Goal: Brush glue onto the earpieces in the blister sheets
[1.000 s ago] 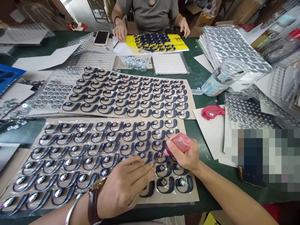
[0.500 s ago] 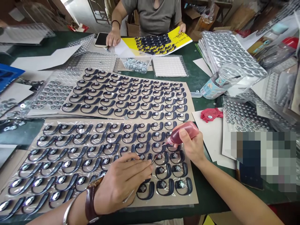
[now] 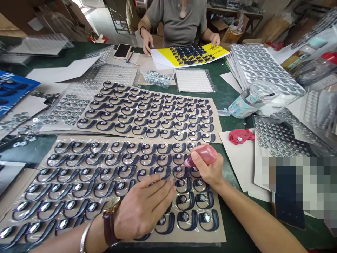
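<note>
My right hand [image 3: 209, 168] grips a squeeze bottle [image 3: 205, 154] of red liquid, tilted with its nozzle pointing left and down. The nozzle is close to a clear gem [image 3: 179, 169] on a dark curved piece; whether they touch I cannot tell. My left hand [image 3: 147, 203] lies low over the sheet, fingers together around a thin metal tool [image 3: 175, 178], whose tip comes out near the same gem. Most of the tool is hidden by the hand. Rows of dark hook-shaped pieces with gems sit under clear film on the brown card sheet [image 3: 221, 233].
Behind lies a second card [image 3: 214, 116] of similar pieces. A clear box [image 3: 158, 78] holds loose gems. To the right are a plastic cup [image 3: 243, 103], a red cloth [image 3: 240, 135] and stacked gem trays [image 3: 265, 63]. Across the table a person holds a yellow card [image 3: 216, 52].
My left hand and the tool tip have moved one row farther away. The bottle has shifted left, its nozzle closer to the gem. The other person's hand has moved to the yellow card.
</note>
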`<state>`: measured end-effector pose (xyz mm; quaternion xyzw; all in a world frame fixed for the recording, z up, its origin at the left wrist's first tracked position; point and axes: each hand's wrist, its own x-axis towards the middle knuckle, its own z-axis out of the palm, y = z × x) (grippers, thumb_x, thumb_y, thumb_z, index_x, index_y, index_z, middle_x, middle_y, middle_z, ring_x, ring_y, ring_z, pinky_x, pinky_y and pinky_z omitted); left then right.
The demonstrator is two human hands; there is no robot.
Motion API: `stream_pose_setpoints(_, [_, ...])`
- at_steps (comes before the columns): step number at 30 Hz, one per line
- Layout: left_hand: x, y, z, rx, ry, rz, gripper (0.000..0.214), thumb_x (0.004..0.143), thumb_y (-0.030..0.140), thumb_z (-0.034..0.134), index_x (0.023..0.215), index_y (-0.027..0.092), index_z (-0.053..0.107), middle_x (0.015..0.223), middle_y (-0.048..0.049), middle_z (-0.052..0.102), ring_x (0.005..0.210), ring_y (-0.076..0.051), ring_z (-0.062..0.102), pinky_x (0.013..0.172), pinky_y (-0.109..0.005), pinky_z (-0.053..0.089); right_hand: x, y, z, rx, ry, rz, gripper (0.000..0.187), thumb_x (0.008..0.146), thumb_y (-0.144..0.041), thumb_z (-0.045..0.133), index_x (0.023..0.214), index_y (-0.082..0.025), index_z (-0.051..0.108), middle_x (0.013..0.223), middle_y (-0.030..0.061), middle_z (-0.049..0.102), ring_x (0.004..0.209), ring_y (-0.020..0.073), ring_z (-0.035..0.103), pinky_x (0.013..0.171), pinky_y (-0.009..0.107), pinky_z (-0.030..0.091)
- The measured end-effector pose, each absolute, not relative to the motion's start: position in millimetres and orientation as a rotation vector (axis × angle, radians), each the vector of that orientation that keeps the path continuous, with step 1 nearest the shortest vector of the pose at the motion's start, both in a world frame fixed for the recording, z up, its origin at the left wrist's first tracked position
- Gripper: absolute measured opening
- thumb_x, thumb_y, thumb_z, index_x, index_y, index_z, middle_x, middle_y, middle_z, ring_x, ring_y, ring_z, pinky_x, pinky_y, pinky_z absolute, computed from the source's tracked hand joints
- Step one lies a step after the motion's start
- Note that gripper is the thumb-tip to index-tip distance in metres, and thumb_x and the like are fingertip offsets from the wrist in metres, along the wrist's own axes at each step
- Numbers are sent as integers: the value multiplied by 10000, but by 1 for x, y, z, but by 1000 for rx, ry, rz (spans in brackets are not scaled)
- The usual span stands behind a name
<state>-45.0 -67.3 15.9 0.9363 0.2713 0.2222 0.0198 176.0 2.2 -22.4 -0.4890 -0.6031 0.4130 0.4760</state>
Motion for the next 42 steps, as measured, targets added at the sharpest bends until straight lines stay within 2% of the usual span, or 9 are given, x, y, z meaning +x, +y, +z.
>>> stream_pose_setpoints(8, [-34, -66, 14, 2994, 773, 669, 374, 929, 51, 277, 1023, 11, 637, 1019, -178, 676, 966, -242, 652, 845, -394, 523, 174, 3, -17, -1132, -1660, 945, 71, 810, -247, 645, 776, -186, 639, 649, -1, 685, 559, 144, 666, 542, 238, 536])
stream_pose_setpoints(13, [-33, -66, 16, 2986, 784, 669, 382, 928, 54, 271, 1017, 15, 641, 998, -164, 682, 942, -237, 657, 834, -383, 525, 175, 3, -17, -1102, -1718, 951, 41, 809, -221, 645, 823, -186, 631, 645, -11, 686, 571, 140, 661, 570, 245, 530])
stream_pose_setpoints(25, [-36, -64, 17, 2908, 805, 638, 375, 904, 53, 292, 1083, 21, 620, 1014, -144, 683, 942, -235, 645, 858, -394, 513, 172, 2, -20, -1182, -1658, 1051, 92, 849, -278, 625, 833, -188, 616, 627, -11, 695, 564, 145, 663, 598, 266, 536])
stream_pose_setpoints(36, [-37, -62, 19, 2862, 848, 625, 391, 907, 70, 280, 1097, 42, 620, 1060, -143, 676, 958, -231, 648, 868, -403, 504, 172, 4, -18, -1292, -1654, 854, 143, 834, -307, 644, 761, -186, 659, 582, -19, 703, 529, 129, 656, 589, 233, 514])
stream_pose_setpoints(42, [-37, -60, 19, 2789, 891, 684, 366, 878, 44, 324, 1086, 71, 624, 1069, -108, 682, 934, -205, 652, 859, -388, 490, 174, 5, -19, -1313, -1624, 846, 174, 839, -326, 635, 742, -183, 652, 567, -11, 691, 516, 137, 647, 579, 239, 507])
